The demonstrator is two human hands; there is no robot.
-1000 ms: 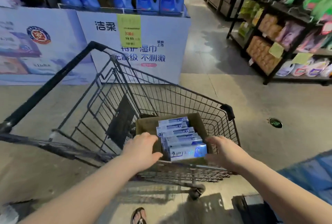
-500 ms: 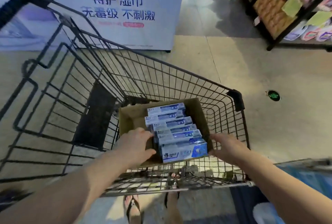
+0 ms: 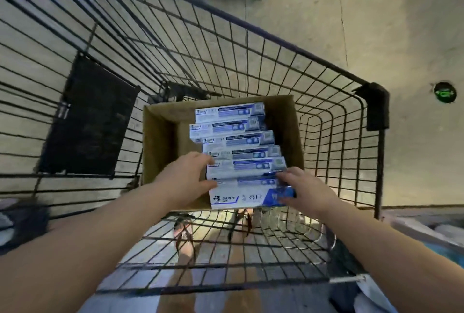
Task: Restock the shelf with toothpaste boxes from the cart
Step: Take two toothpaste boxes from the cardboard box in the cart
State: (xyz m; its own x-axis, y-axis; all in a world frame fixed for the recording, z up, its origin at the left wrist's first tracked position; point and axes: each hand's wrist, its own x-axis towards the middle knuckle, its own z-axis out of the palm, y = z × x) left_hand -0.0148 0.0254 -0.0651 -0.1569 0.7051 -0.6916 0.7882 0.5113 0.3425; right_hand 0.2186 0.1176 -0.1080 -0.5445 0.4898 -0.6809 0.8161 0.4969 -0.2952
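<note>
Inside a black wire cart (image 3: 276,36) stands an open cardboard box (image 3: 160,142). It holds a row of several blue and white toothpaste boxes (image 3: 238,124), lying crosswise one behind another. My left hand (image 3: 185,179) reaches into the cardboard box and grips the left ends of the nearest toothpaste boxes between fingers and thumb. On the other side, my right hand (image 3: 303,189) grips their right ends, its fingers over the blue end of the closest toothpaste box (image 3: 241,197). No shelf is in view.
A black panel (image 3: 90,116) hangs on the cart's left side. Below the cart's wire floor I see my feet in sandals (image 3: 185,237). A green round marker (image 3: 444,92) sits on the beige floor to the right. Something blue lies at bottom right.
My view has tilted down and closer over the cart. Both hands moved from the cardboard box's outer sides inward onto the ends of the nearest toothpaste boxes.
</note>
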